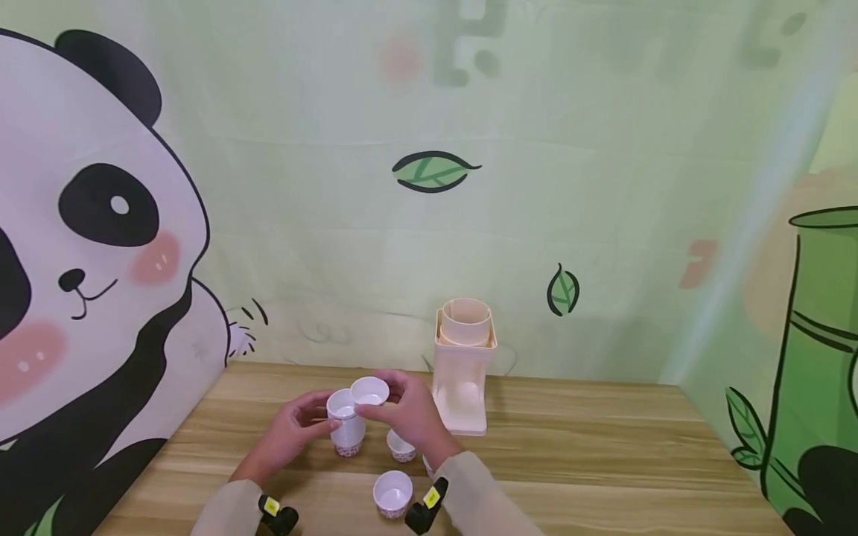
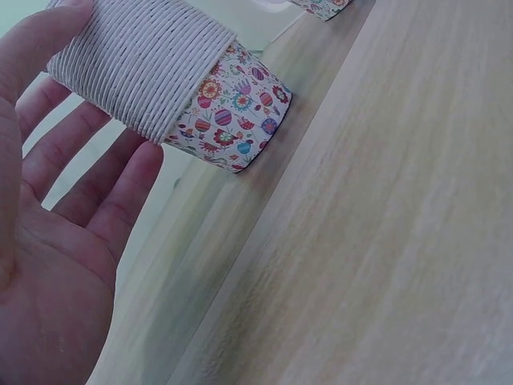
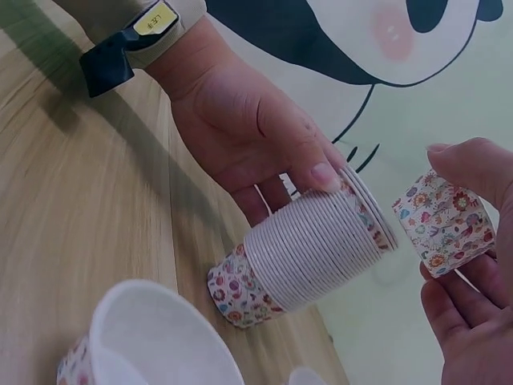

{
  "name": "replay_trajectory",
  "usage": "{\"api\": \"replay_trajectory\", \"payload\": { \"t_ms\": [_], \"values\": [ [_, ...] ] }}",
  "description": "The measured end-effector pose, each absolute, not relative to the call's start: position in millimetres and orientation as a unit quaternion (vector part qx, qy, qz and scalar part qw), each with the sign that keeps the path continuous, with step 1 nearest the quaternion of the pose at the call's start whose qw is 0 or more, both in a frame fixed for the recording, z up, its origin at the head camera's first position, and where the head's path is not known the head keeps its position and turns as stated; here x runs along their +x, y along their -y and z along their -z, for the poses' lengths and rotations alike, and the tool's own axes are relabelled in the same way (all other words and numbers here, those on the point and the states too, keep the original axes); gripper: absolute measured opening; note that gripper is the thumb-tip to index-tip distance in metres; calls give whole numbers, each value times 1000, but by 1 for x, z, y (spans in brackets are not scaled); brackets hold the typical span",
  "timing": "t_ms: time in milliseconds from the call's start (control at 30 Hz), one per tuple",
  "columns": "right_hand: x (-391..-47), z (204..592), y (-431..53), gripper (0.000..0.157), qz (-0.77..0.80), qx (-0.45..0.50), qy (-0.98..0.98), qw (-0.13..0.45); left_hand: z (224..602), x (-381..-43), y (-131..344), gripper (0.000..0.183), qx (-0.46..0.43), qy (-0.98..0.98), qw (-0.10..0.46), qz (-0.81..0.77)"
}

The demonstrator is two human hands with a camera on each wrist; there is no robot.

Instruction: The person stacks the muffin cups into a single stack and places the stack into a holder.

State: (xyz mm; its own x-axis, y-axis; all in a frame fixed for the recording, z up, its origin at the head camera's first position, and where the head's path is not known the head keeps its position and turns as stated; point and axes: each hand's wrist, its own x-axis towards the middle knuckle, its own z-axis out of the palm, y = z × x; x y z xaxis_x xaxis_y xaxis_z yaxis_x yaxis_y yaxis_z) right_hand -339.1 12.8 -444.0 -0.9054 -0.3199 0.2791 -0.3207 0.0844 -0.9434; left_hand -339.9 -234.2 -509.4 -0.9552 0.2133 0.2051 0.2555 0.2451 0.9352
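My left hand (image 1: 290, 433) grips a tall nested stack of small paper cups (image 1: 348, 432), thumb on one side and fingers on the other. White rims make up most of the stack, and a flowered print shows on its lowest cup (image 2: 232, 112). Just right of the stack's top, my right hand (image 1: 413, 413) pinches a single paper cup (image 3: 447, 224) with the same print. That cup's mouth faces up, overlapping the stack's rim in the head view. In the right wrist view, a narrow gap separates the two.
Two single paper cups, one behind (image 1: 401, 448) and one nearer the front (image 1: 392, 491), stand upright on the wooden table (image 1: 590, 454). Another is mostly hidden by my right wrist. A pale pink stand (image 1: 459, 387) with a round top rises behind, before a panda-printed backdrop (image 1: 322, 186).
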Motion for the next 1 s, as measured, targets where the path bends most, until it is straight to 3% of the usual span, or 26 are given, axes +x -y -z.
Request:
{"api": "replay_trajectory", "payload": {
  "t_ms": [1000],
  "values": [
    [-348,448,21,54,-635,213,742,8,508,-341,234,53,-128,798,6,589]
  ]
}}
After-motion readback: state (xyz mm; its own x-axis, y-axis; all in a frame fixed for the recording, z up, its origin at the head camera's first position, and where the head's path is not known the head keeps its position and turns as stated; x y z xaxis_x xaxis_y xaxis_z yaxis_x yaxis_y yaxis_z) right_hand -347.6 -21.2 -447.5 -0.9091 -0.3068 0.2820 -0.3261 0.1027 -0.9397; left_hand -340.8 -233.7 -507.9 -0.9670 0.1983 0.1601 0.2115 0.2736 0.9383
